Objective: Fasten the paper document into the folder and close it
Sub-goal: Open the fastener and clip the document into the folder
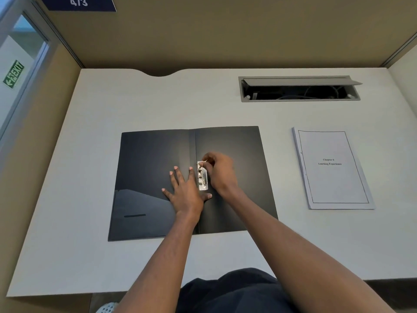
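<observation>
A black folder (pixel 146 168) lies open and flat in the middle of the white desk. A metal clip mechanism (pixel 202 177) sits just right of its spine. My left hand (pixel 186 190) presses flat on the folder beside the clip, fingers spread. My right hand (pixel 220 171) is curled over the clip's upper end, its fingertips pinching the clip's lever. The paper document (pixel 334 169), a stapled white stack with a framed title page, lies on the desk to the right of the folder, apart from it.
A grey cable hatch (pixel 300 89) with its lid raised is set into the desk (pixel 225 105) at the back right. Tan partition walls enclose the desk on three sides. The desk's front edge runs close to my body.
</observation>
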The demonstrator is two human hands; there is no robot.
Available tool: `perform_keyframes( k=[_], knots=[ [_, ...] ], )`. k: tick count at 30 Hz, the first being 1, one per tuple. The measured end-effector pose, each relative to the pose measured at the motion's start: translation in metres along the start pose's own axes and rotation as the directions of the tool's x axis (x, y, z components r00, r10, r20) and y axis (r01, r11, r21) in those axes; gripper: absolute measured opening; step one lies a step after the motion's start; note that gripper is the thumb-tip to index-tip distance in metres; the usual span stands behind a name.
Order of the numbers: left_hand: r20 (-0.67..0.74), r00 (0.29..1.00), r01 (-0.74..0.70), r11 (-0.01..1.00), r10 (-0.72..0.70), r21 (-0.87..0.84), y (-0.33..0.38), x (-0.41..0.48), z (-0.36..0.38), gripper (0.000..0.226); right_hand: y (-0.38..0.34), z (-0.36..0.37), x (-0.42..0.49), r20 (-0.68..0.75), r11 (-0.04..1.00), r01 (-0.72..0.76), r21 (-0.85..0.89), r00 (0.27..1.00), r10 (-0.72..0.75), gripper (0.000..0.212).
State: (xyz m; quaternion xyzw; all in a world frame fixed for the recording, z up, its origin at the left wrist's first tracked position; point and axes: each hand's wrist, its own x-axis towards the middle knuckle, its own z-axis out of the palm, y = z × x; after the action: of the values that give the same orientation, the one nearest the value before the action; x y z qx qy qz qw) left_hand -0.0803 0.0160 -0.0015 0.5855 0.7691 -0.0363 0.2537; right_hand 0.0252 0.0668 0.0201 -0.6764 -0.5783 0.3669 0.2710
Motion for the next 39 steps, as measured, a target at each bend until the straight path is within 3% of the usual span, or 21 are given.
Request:
perform_keyframes(
  k=[6,22,30,39],
  knots=[
    [0.015,1.000,-0.003,1.000,0.003,0.004,0.001,0.001,-0.002,0.114,-0.007,0.005,0.026,-0.005,0.999,-0.028,0.043,1.000,0.028,0.009],
    [0.021,1.000,0.002,1.000,-0.003,0.031,0.001,0.005,0.001,0.113,0.000,0.017,0.081,0.141,0.973,-0.052,-0.226,0.986,0.085,0.016],
    [0.022,1.000,-0.003,0.999,0.002,0.038,0.000,0.005,0.002,0.114,0.006,0.013,0.082,0.151,0.982,-0.047,-0.182,0.986,0.075,0.015],
    [-0.037,0.999,-0.006,0.995,0.010,0.098,0.002,0.003,0.002,0.113,0.020,0.000,0.059,0.104,0.999,-0.011,-0.045,0.994,0.015,0.035]
  ],
)
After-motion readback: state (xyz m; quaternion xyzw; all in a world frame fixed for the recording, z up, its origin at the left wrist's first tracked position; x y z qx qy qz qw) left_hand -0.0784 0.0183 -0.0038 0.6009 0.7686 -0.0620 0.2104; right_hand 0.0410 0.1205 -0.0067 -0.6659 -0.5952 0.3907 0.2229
